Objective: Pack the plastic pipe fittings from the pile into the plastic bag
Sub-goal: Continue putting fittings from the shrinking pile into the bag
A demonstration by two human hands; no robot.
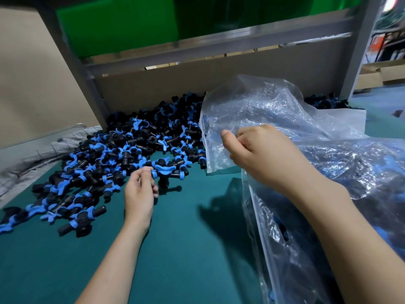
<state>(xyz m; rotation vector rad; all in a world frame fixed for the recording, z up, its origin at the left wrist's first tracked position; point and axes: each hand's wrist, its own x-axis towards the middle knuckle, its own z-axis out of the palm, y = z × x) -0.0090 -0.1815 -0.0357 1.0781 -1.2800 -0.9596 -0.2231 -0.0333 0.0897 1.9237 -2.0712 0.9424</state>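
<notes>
A big pile of black pipe fittings with blue handles [122, 154] spreads over the left and middle of the green table top [182, 249]. My left hand [140, 191] reaches into the pile's near edge and pinches one black and blue fitting [162, 172] at its end. A large clear plastic bag [285, 119] lies crumpled on the right, with dark fittings showing through its lower part. My right hand [260, 154] grips the bag's upper film near its left edge.
A grey metal shelf frame [87, 77] with a cardboard back panel [219, 77] stands behind the pile. Grey fabric [37, 154] lies at the far left. More fittings [324, 103] sit behind the bag at the right.
</notes>
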